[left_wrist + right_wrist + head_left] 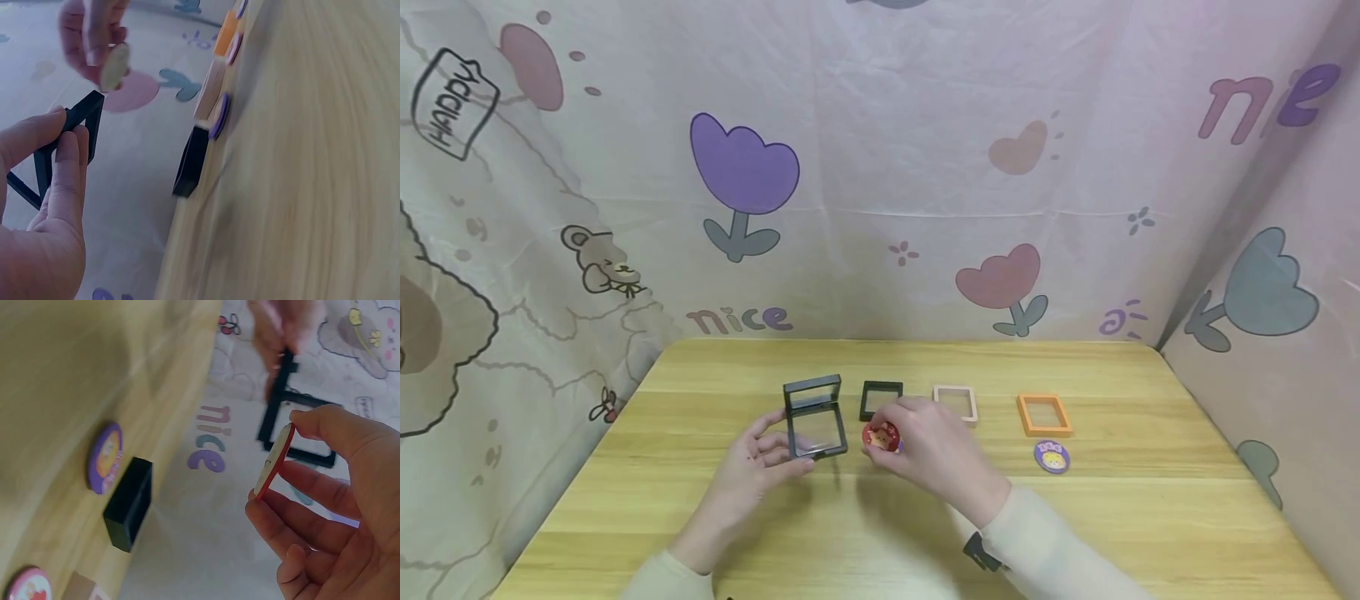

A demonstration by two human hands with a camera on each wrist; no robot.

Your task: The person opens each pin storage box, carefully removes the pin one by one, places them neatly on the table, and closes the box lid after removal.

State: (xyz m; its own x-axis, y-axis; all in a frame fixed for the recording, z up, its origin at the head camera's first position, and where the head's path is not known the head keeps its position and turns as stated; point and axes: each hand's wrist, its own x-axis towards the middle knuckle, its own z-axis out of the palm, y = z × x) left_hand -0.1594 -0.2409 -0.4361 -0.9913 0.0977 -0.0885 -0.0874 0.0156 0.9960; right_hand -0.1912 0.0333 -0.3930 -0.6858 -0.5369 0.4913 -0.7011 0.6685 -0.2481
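Note:
My left hand [737,475] grips a black square display frame [815,429] by its side. The frame is hinged apart, its lid raised and transparent film showing inside. A red-rimmed round badge [882,436] is pinched between thumb and fingers of my right hand [936,454], just right of the frame and apart from it. In the right wrist view the badge [275,461] stands edge-on, its pale back turned to the held frame. Both hands are raised above the table, as the left wrist view shows.
On the wooden table [760,542] lie a second black frame [862,402], a pale pink frame [975,406] and an orange frame [1024,417]. A purple badge [1052,457] lies before the orange frame. Another purple badge [106,457] and a pink badge [29,587] show in the right wrist view.

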